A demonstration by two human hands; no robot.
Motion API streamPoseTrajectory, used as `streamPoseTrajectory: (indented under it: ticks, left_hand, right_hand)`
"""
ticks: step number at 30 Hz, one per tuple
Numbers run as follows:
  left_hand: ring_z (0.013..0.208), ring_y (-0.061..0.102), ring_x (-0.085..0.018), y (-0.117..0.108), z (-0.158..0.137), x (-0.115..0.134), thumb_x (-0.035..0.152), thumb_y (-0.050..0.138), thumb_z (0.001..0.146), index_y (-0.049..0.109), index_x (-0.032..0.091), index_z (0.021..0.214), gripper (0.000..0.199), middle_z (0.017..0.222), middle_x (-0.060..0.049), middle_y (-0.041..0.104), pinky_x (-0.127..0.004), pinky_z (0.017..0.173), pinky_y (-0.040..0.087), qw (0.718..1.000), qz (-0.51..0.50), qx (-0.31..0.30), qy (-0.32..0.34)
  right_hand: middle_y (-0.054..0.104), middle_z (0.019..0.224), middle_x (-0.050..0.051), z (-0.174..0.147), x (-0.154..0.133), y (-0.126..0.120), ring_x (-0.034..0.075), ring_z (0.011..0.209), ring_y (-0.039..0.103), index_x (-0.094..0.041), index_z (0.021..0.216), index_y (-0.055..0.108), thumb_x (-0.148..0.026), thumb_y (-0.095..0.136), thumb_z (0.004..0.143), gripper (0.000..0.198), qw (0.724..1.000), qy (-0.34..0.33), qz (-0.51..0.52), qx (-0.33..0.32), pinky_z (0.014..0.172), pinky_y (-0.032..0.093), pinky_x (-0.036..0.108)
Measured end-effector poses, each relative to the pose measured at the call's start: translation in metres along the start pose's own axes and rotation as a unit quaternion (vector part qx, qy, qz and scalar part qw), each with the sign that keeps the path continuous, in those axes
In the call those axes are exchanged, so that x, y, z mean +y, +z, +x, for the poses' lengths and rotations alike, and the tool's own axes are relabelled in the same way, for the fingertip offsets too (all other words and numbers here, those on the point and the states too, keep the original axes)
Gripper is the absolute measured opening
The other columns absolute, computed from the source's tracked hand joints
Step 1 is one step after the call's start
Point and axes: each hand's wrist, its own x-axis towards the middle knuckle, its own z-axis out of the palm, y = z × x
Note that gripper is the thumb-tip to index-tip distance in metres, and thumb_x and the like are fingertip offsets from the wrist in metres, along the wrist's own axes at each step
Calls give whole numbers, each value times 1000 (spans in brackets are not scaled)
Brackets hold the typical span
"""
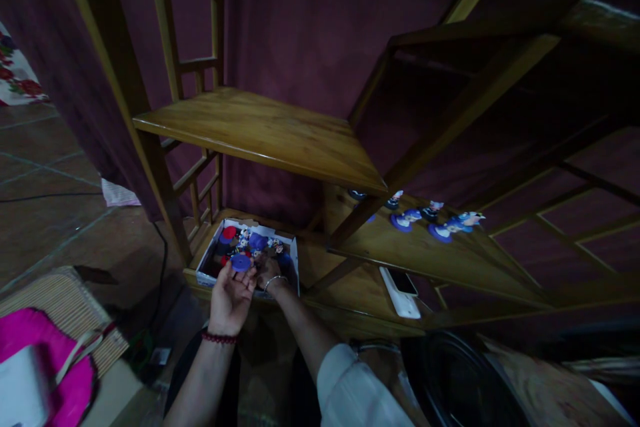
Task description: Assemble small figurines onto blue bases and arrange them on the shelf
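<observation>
A round purple disc (241, 262), like a figurine's base, rests on the fingers of my left hand (231, 300), which is palm up with the fingers curled against it. My right hand (270, 271) reaches down into a shallow white cardboard box (294, 260); its fingertips are lost among the figures there, so their grip is unclear. Inside the box lie several small cartoon figurines (245, 238), a red disc (229, 233) and a purple piece (258, 241). The box sits on the lowest wooden shelf, just beyond both hands.
An upper wooden shelf (260, 137) overhangs the box. Several figurines on purple bases, one a blue figurine (453, 227), occupy the right shelf (480, 267). Below it lie a phone (403, 282) and a white object (400, 300). A black round-rimmed object (465, 380) stands at lower right.
</observation>
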Motion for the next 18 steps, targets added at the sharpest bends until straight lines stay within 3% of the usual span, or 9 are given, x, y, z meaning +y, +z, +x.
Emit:
streamPoseTrajectory:
  ticks: [5,11,14,18]
  left_hand:
    - [67,60,-13,-3,12,2,23,47,79,60,16,80,15,74,-5,64,-22,58,45,997,19,55,41]
    - [71,61,-11,1,19,-8,13,47,79,58,16,82,12,74,-2,63,-20,60,45,995,50,47,72]
    - [69,60,-9,3,21,-12,9,48,78,57,18,83,13,75,-1,63,-19,61,45,992,56,65,92]
    - [66,59,-8,3,26,-14,6,49,76,54,18,72,13,66,2,59,-20,63,44,989,37,100,105]
  right_hand:
    - [67,88,9,-4,-5,-7,18,79,61,-13,91,61,-13,59,65,25,1000,-10,-24,-9,68,44,23]
    - [67,86,5,-2,3,-13,16,77,62,-19,90,63,-15,55,71,21,999,-20,-25,-11,67,44,22]
    - [67,90,4,1,8,-17,16,83,61,-20,92,63,-20,50,77,20,999,-20,-25,10,72,43,22]
    - [65,98,4,7,13,-25,14,91,59,-21,100,59,-17,41,82,26,997,30,-36,67,81,41,22]
